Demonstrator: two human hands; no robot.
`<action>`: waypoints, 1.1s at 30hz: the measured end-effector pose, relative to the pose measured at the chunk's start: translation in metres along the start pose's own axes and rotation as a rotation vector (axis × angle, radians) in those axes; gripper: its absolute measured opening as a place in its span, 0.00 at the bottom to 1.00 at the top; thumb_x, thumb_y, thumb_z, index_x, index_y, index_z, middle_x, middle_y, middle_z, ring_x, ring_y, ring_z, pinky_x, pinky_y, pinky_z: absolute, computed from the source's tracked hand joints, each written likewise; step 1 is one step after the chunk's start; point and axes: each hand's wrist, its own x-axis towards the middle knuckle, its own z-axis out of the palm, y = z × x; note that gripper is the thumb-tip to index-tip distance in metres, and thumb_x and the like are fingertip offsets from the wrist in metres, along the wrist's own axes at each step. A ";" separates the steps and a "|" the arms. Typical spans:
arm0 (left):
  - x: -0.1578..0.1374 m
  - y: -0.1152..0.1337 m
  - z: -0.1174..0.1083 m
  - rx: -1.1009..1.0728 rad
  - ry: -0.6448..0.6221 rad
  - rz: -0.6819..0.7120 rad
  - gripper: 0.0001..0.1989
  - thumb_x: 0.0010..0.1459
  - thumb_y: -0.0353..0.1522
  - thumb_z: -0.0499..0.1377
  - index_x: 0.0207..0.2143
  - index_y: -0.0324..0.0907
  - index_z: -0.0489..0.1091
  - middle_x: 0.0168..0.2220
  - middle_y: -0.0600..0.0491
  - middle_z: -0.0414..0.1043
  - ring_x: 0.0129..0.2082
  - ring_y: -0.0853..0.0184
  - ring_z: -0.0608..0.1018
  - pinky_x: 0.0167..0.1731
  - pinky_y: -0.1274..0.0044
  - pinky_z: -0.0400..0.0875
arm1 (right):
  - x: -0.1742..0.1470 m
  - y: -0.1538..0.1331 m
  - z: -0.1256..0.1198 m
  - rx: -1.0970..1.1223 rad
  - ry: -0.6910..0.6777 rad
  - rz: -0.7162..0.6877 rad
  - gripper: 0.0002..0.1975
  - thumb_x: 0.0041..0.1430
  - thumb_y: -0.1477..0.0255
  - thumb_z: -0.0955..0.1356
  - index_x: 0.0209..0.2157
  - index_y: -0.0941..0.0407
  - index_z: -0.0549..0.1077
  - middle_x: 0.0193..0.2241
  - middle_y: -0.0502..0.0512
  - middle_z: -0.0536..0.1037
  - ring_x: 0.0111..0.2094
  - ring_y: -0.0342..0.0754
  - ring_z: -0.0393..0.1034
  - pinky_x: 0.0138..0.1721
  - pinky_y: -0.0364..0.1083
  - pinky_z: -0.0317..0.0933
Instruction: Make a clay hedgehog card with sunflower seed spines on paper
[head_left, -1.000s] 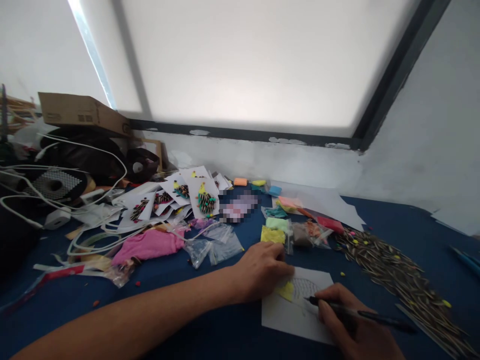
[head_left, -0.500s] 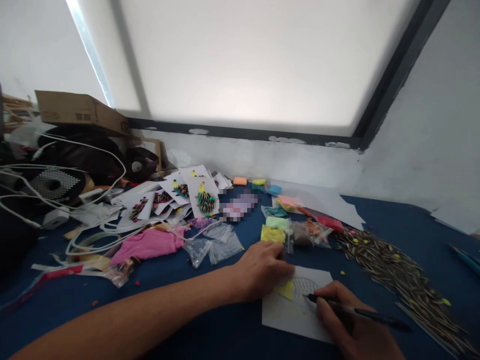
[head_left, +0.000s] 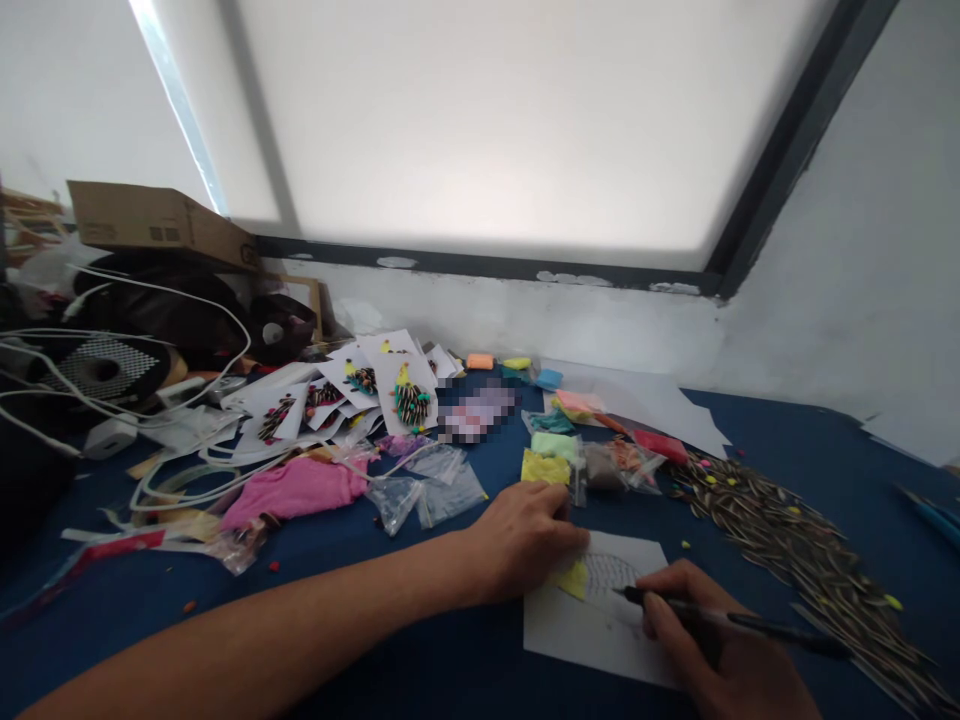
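On the near right of the blue table [head_left: 750, 440], a small white paper card [head_left: 570, 630] lies flat, bearing a cross-hatched rounded drawing and a yellow patch at its far left. The right hand [head_left: 712, 650] is curled shut around a slim black pen [head_left: 739, 622]; the pen's long axis runs almost level, left to right, its tip pointing left onto the card beside the hatched shape, its tail reaching out to the right past the hand. The left hand [head_left: 521, 540] lies palm down with fingers loosely bent, pressing the card's far left corner and gripping nothing. A heap of striped sunflower seeds [head_left: 795, 540] spreads to the right of the card. Beyond the left hand sit small clear bags of coloured clay [head_left: 559, 455].
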 end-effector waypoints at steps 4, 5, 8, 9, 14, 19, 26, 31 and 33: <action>0.000 0.000 -0.001 0.024 -0.002 0.020 0.10 0.62 0.31 0.52 0.41 0.46 0.73 0.35 0.51 0.64 0.33 0.67 0.67 0.33 0.77 0.61 | 0.007 0.009 -0.006 -0.049 -0.052 -0.055 0.11 0.54 0.63 0.63 0.24 0.50 0.72 0.20 0.45 0.75 0.19 0.43 0.69 0.19 0.39 0.61; 0.001 0.000 -0.001 0.026 -0.008 0.018 0.10 0.62 0.31 0.53 0.41 0.46 0.73 0.35 0.50 0.64 0.33 0.67 0.67 0.33 0.77 0.61 | 0.008 0.011 -0.007 -0.063 -0.088 -0.079 0.10 0.53 0.63 0.63 0.24 0.50 0.72 0.20 0.45 0.76 0.19 0.43 0.70 0.18 0.39 0.61; 0.001 0.000 -0.003 0.016 -0.019 0.016 0.09 0.62 0.31 0.53 0.40 0.45 0.73 0.36 0.50 0.65 0.33 0.67 0.67 0.32 0.77 0.61 | 0.008 0.010 -0.006 -0.091 -0.071 -0.075 0.10 0.54 0.62 0.63 0.24 0.50 0.72 0.19 0.45 0.75 0.19 0.43 0.69 0.18 0.39 0.60; 0.001 0.000 -0.004 0.012 -0.019 0.014 0.09 0.61 0.31 0.53 0.40 0.45 0.73 0.36 0.50 0.65 0.33 0.67 0.67 0.33 0.77 0.61 | 0.007 0.008 -0.005 -0.086 -0.037 -0.056 0.11 0.54 0.63 0.62 0.24 0.50 0.71 0.18 0.44 0.74 0.18 0.43 0.68 0.19 0.39 0.60; 0.000 0.001 -0.004 0.002 -0.012 0.001 0.09 0.61 0.30 0.53 0.40 0.45 0.73 0.35 0.51 0.65 0.34 0.67 0.68 0.33 0.76 0.61 | 0.002 -0.004 -0.001 -0.064 0.014 -0.048 0.09 0.54 0.63 0.62 0.25 0.49 0.70 0.16 0.43 0.71 0.17 0.42 0.64 0.20 0.40 0.57; 0.000 0.000 -0.001 -0.006 0.010 0.005 0.10 0.61 0.30 0.54 0.40 0.46 0.73 0.36 0.51 0.64 0.34 0.66 0.68 0.33 0.76 0.61 | 0.001 -0.007 -0.001 -0.045 0.006 -0.044 0.09 0.55 0.64 0.62 0.24 0.50 0.70 0.16 0.43 0.71 0.17 0.42 0.65 0.20 0.40 0.57; 0.000 -0.002 0.000 -0.021 0.004 0.011 0.10 0.61 0.29 0.53 0.40 0.45 0.73 0.36 0.50 0.65 0.34 0.66 0.68 0.34 0.77 0.61 | 0.003 -0.003 -0.001 -0.047 0.002 -0.044 0.10 0.55 0.64 0.62 0.24 0.50 0.70 0.16 0.44 0.70 0.17 0.42 0.65 0.19 0.39 0.57; 0.000 -0.001 -0.001 -0.010 -0.002 0.009 0.10 0.61 0.30 0.53 0.41 0.45 0.73 0.35 0.51 0.65 0.34 0.67 0.68 0.33 0.77 0.61 | 0.008 0.006 -0.006 -0.108 -0.078 -0.102 0.09 0.53 0.64 0.63 0.23 0.50 0.70 0.14 0.44 0.70 0.15 0.42 0.64 0.16 0.39 0.56; 0.000 -0.001 0.000 -0.009 0.003 0.016 0.11 0.62 0.30 0.53 0.41 0.46 0.73 0.35 0.51 0.64 0.33 0.67 0.67 0.33 0.77 0.61 | 0.010 0.010 -0.008 -0.114 -0.096 -0.090 0.09 0.53 0.64 0.63 0.24 0.50 0.70 0.15 0.44 0.72 0.16 0.43 0.66 0.17 0.39 0.58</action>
